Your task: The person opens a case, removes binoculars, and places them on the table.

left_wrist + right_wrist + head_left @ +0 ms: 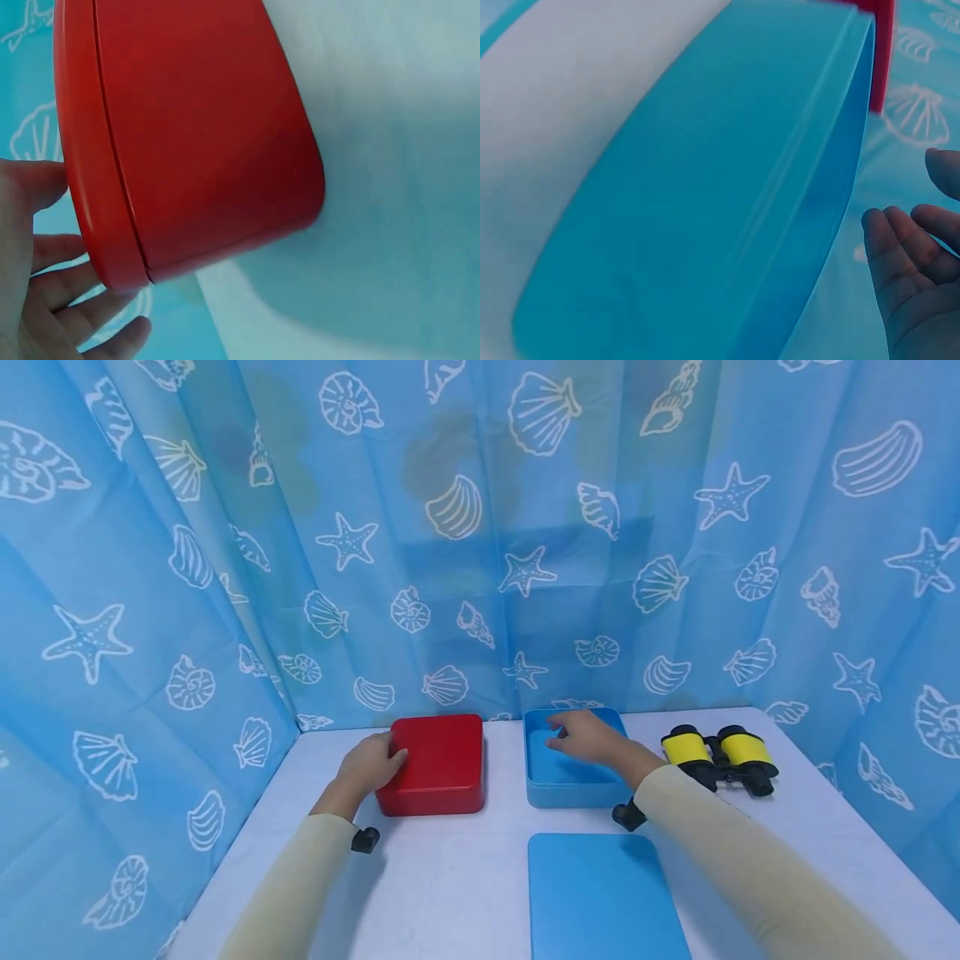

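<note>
A closed red box (438, 760) sits on the white table, left of the middle. My left hand (369, 765) is at its left side. In the left wrist view the thumb (46, 184) meets the lid's edge and the loosely extended fingers lie beside the corner. An open blue box (576, 795) stands to the right, its bare floor partly visible. Over it hovers my right hand (588, 737), fingers relaxed and apart from the thumb, with nothing held in the right wrist view. The blue lid (602, 893) lies flat in front of the box.
Black and yellow toy binoculars (720, 758) lie on the right, beside the right forearm. A blue shell-patterned curtain (480, 568) hangs behind the table (450, 885) and along both sides.
</note>
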Tool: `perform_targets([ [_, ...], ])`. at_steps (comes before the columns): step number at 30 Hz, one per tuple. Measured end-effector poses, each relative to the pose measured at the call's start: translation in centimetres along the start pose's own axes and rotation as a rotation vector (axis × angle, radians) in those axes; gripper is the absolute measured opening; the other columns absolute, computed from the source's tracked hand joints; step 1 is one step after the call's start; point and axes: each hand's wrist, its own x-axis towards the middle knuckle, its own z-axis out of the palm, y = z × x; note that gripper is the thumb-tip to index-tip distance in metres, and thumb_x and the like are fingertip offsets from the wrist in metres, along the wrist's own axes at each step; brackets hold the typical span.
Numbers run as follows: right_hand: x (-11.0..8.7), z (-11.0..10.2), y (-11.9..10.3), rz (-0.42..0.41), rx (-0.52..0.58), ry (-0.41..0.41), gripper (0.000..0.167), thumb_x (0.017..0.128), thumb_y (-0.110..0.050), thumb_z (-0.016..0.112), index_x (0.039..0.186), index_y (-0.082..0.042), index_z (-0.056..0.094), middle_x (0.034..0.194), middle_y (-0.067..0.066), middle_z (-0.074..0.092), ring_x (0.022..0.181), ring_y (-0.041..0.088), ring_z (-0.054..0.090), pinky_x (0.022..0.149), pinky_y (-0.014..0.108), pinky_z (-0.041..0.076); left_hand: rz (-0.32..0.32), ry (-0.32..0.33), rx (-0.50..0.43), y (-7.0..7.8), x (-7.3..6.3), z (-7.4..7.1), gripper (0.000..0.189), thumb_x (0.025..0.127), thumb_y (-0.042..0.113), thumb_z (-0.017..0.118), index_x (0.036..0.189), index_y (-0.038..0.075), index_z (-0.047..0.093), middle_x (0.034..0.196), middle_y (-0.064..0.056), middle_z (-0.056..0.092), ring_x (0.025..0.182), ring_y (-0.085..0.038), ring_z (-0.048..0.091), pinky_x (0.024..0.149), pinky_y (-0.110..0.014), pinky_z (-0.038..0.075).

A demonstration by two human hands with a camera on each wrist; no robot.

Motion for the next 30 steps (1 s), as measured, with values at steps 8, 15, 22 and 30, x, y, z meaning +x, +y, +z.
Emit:
perform_targets([
  [8,1.3,2.7,-3.4,0.051,0.142,-0.016,0.052,0.095,-0.03,0.064,0.142,-0.01,0.05,0.126,0.006,0.061,0.116,0.028,0.058,0.089,0.043,0.052,-0.107,-0.052,-0.078,-0.9,0.5,0.1,0.067,0.084,0.031,0.076,0.138,0.003,0.048,0.115,-0.013,0.062,0.096,-0.03,0.062,0.078,-0.044,0.057],
  [15,2.2,4.3,-5.6,0.104,0.462,0.02,0.05,0.095,-0.024,0.064,0.139,-0.005,0.05,0.124,0.01,0.06,0.108,0.026,0.063,0.089,0.043,0.052,-0.191,-0.067,-0.193,-0.9,1.7,-0.6,0.063,0.089,0.037,0.069,0.135,0.0,0.048,0.119,-0.017,0.058,0.1,-0.035,0.059,0.082,-0.046,0.055],
  [22,4.1,6.3,-6.9,0.235,0.819,0.006,0.054,0.095,-0.015,0.063,0.142,0.002,0.042,0.129,0.018,0.056,0.118,0.034,0.056,0.095,0.047,0.047,-0.282,-0.099,-0.37,-1.2,2.5,-1.0,0.061,0.092,0.036,0.065,0.134,-0.002,0.046,0.122,-0.019,0.057,0.106,-0.037,0.058,0.088,-0.049,0.052],
  [30,5.4,7.5,-7.6,0.335,0.958,0.029,0.063,0.09,-0.015,0.069,0.142,0.002,0.037,0.134,0.021,0.051,0.122,0.038,0.052,0.096,0.046,0.047,-0.349,-0.105,-0.543,-1.5,3.3,-0.7,0.065,0.089,0.03,0.068,0.139,0.001,0.039,0.132,-0.02,0.05,0.114,-0.04,0.054,0.09,-0.051,0.05],
])
